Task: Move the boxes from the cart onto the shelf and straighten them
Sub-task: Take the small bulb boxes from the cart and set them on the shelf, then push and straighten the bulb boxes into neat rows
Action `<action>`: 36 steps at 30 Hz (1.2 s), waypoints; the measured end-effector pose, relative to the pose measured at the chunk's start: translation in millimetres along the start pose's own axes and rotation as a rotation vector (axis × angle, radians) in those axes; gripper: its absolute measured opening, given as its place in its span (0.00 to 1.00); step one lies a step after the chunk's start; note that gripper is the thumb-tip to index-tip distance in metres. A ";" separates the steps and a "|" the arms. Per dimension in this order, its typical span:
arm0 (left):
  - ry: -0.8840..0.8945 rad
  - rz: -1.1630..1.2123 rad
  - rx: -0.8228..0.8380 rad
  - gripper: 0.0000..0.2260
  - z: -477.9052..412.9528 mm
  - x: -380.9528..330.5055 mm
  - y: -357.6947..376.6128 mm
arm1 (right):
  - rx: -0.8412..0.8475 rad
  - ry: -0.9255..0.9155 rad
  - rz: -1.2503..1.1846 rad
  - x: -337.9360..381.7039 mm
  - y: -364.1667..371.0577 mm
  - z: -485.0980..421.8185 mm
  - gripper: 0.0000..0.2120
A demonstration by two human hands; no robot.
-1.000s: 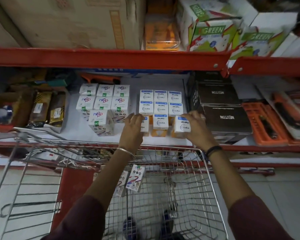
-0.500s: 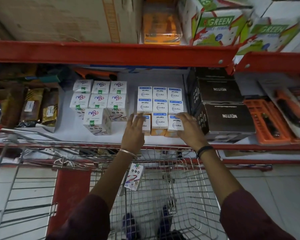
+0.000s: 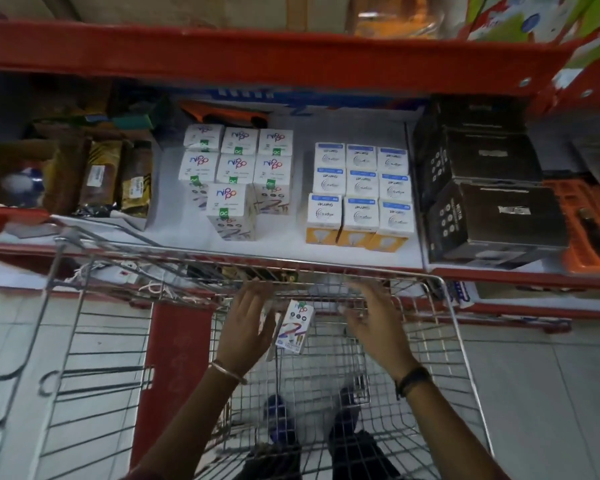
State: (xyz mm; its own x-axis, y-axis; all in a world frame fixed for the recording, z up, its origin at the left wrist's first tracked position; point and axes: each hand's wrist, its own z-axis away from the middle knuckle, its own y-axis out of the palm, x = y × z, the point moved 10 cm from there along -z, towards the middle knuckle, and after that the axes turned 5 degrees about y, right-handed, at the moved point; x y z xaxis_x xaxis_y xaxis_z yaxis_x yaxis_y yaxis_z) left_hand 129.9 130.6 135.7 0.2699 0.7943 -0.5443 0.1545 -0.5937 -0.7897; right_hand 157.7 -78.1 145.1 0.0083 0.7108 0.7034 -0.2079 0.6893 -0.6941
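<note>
A wire cart (image 3: 440, 282) stands against a white shelf (image 3: 284, 244). On the shelf, several white and yellow bulb boxes (image 3: 360, 197) form a neat block at centre right. Left of them sit several white Nippo boxes (image 3: 238, 161), with one lone Nippo box (image 3: 231, 211) in front. Inside the cart a white Nippo box (image 3: 293, 327) stands upright. My left hand (image 3: 248, 327) is open, just left of that box, fingers spread. My right hand (image 3: 374, 323) is open to its right, holding nothing. Whether either hand touches the box I cannot tell.
Black cartons (image 3: 492, 209) stand right of the bulb boxes, with an orange tool case (image 3: 589, 226) beyond. Brown and gold packages (image 3: 101, 178) fill the shelf's left. A red upper shelf beam (image 3: 274, 60) hangs overhead. My shoes (image 3: 281, 424) show through the cart floor.
Both hands have left the bulb boxes on the shelf and dropped down into the cart, either side of the Nippo box. The bulb boxes now sit in an even block.
</note>
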 end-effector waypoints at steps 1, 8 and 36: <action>-0.036 0.004 0.029 0.16 12.8 13.2 6.6 | 0.053 0.036 -0.004 -5.7 24.2 4.0 0.18; -0.335 0.063 0.274 0.15 63.4 103.6 83.7 | 0.237 0.477 -0.138 -84.6 162.2 -9.9 0.20; -0.702 -0.028 0.549 0.24 72.8 200.9 198.4 | 0.129 0.773 0.054 -145.6 250.2 -60.1 0.34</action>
State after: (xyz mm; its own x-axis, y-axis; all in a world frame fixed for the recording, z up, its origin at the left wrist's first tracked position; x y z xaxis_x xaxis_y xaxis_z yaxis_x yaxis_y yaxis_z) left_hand 145.6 181.8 -150.9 -0.3992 0.8106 -0.4284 -0.3732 -0.5705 -0.7317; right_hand 163.2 -0.7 -140.2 0.6634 0.6715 0.3302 -0.3386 0.6629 -0.6678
